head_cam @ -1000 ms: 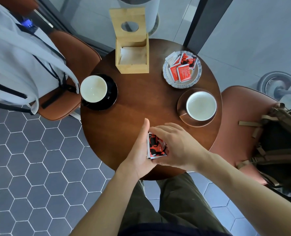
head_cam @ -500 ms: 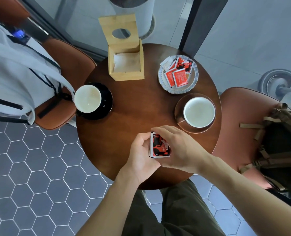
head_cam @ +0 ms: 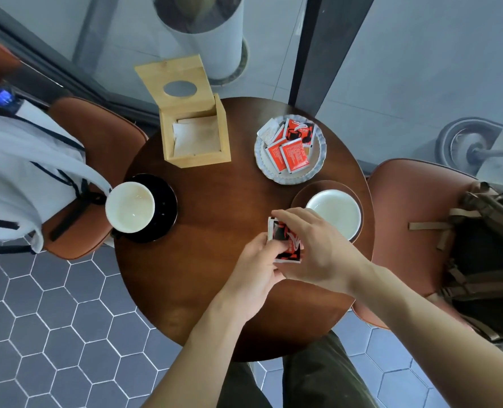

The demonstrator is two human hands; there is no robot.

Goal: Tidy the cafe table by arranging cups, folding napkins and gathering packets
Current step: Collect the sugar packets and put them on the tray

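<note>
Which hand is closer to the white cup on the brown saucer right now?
Right. The right hand overlaps the white cup's near rim in view; the left hand sits farther off, on the packets' other side.

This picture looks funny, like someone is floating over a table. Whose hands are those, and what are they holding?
A person wears a small camera on their head, so you look down just as they do. Those are their own two bare hands. The left hand and the right hand hold a little stack of red and black packets together, above a round wooden table. On the table sit a white cup on a black saucer, another white cup on a brown saucer, a wooden napkin box with its lid open, and a plate with more packets. Chairs with bags stand on both sides.
</note>
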